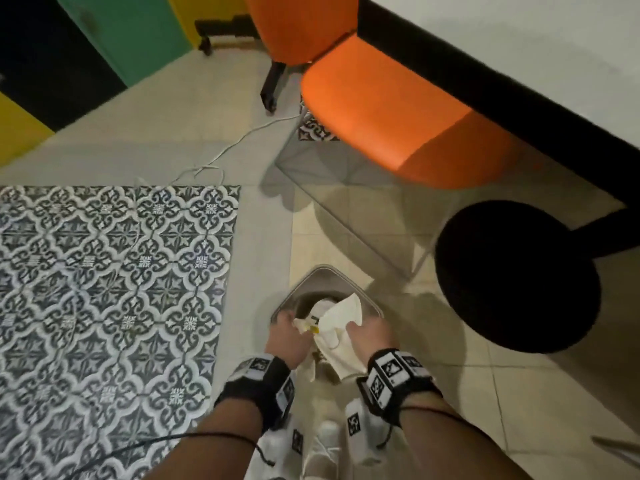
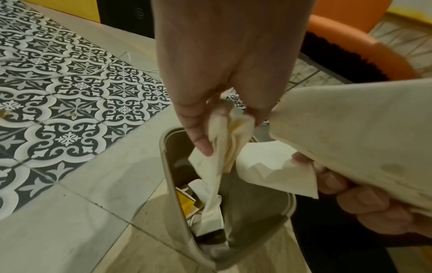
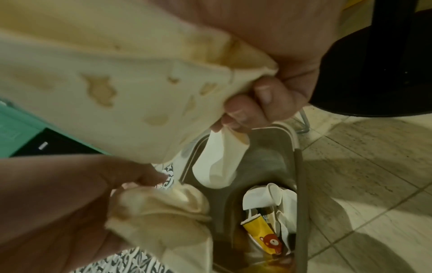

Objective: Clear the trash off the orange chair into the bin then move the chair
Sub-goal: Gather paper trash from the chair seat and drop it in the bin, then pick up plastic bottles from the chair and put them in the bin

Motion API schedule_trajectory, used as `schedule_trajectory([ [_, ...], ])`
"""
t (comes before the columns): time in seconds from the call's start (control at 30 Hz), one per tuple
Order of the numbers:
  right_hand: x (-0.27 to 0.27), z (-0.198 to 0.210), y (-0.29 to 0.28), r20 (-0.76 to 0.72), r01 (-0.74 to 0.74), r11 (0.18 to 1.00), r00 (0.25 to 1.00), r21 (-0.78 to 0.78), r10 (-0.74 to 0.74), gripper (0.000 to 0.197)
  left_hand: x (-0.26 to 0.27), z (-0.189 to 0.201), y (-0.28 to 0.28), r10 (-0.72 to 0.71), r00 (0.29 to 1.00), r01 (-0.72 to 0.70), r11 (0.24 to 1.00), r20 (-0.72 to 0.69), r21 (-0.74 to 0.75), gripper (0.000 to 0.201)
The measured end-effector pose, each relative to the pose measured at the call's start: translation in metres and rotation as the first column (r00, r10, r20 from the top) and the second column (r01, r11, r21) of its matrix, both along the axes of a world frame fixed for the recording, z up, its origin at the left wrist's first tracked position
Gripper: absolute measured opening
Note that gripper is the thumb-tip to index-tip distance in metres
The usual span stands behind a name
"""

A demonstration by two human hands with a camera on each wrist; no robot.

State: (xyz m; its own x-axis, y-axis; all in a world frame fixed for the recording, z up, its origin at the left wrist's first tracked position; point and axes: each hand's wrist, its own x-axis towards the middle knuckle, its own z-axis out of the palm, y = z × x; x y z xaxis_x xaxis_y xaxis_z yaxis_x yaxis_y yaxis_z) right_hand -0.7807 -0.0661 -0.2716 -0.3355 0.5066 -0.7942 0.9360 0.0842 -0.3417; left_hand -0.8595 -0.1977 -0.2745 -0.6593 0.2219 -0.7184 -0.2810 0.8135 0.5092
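Both hands (image 1: 287,341) (image 1: 372,337) grip stained paper (image 1: 341,327) sagging downward into the bin (image 1: 329,273).

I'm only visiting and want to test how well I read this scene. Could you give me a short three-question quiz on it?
1. True or false: both hands hold stained paper over the bin.
2. What stands nearest the bin on the person's right: A) a green cabinet, B) a round black table base, C) a patterned rug?
3. Fill in: the seat of the orange chair looks ____ of trash.

Key
1. True: the left hand and right hand each grip stained paper above the opening.
2. B.
3. Clear.
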Motion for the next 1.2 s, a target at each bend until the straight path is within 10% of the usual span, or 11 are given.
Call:
schedule_trajectory([
  [0.17,-0.026,-0.027,0.005,-0.015,0.127,0.992,0.992,-0.019,-0.127,0.051,-0.029,-0.086,-0.012,0.03,0.995,-0.04,0.993,0.1,0.108,0.086],
  [0.57,0.064,0.042,0.026,-0.311,0.226,0.958,0.911,-0.174,-0.272,0.041,0.042,0.015,0.038,-0.047,0.999,0.05,0.99,-0.025,0.129,0.037],
  [0.67,0.131,0.071,0.042,-0.397,0.308,0.943,0.855,-0.127,-0.333,0.033,0.096,0.044,0.065,-0.164,0.985,0.17,0.963,-0.046,0.207,0.009],
  [0.83,0.285,0.121,0.083,-0.528,0.564,0.818,0.662,-0.115,-0.531,0.01,0.223,0.087,0.12,-0.366,0.927,0.371,0.864,-0.081,0.34,0.022],
  [0.97,0.447,0.158,0.114,-0.615,0.764,0.642,0.477,-0.063,-0.628,0.028,0.369,0.125,0.171,-0.561,0.827,0.52,0.736,-0.039,0.434,0.021],
  [1.07,0.57,0.175,0.125,-0.635,0.84,0.538,0.454,0.071,-0.625,0.034,0.48,0.148,0.197,-0.678,0.735,0.581,0.635,0.008,0.51,0.009],
  [1.2,0.712,0.202,0.123,-0.495,0.801,0.495,0.598,0.336,-0.631,0.011,0.618,0.158,0.224,-0.749,0.657,0.587,0.581,0.086,0.564,0.019],
])
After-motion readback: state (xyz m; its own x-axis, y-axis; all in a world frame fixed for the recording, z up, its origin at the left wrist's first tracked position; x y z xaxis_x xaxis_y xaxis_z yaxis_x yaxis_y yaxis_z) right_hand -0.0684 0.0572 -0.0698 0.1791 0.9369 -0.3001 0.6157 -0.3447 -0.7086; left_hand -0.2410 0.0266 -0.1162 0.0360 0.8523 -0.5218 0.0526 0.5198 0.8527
